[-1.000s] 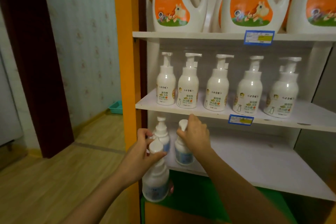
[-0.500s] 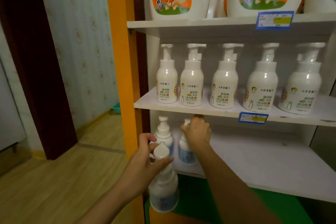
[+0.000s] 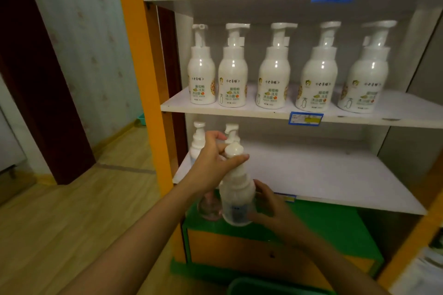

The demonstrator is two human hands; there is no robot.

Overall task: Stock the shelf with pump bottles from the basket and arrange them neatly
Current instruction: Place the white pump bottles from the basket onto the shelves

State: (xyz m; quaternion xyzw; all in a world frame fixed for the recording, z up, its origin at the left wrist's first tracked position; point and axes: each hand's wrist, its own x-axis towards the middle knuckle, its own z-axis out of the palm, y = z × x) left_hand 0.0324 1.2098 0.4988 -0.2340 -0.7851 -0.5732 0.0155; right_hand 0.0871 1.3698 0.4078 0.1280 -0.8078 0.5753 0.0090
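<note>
A white pump bottle [image 3: 236,195] is held in front of the lower shelf [image 3: 318,182], its pump head pinched by the left hand [image 3: 212,165] while its body is cupped from the side by the right hand [image 3: 268,206]. The bottle is judged to be stiff, smooth plastic, rather light and somewhat slippery, so it is best taken around the body, not only by the pump. Its label is blurred, the two bottles already on that shelf are partly hidden, and only a green rim, perhaps the basket [image 3: 275,287], is seen below.
</note>
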